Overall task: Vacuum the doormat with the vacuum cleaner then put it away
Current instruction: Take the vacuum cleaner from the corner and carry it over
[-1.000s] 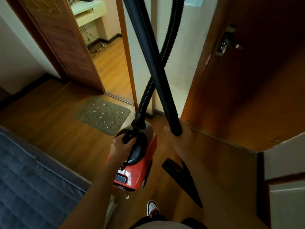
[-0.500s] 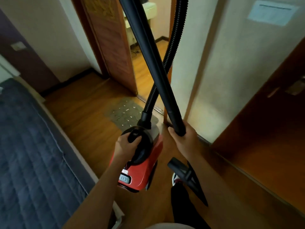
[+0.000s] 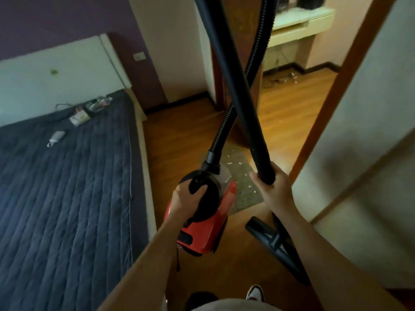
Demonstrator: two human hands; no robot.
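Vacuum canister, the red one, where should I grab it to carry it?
By the black arched handle on top, coming from above: it bridges the red canister, leaving a finger gap, and the left hand curls round it there.

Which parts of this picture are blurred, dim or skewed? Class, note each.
Head view: motion blur smears the right wall; the bed lies dim, the far floor brighter; the wide lens tilts the door frame; the vacuum cleaner looks fairly sharp.
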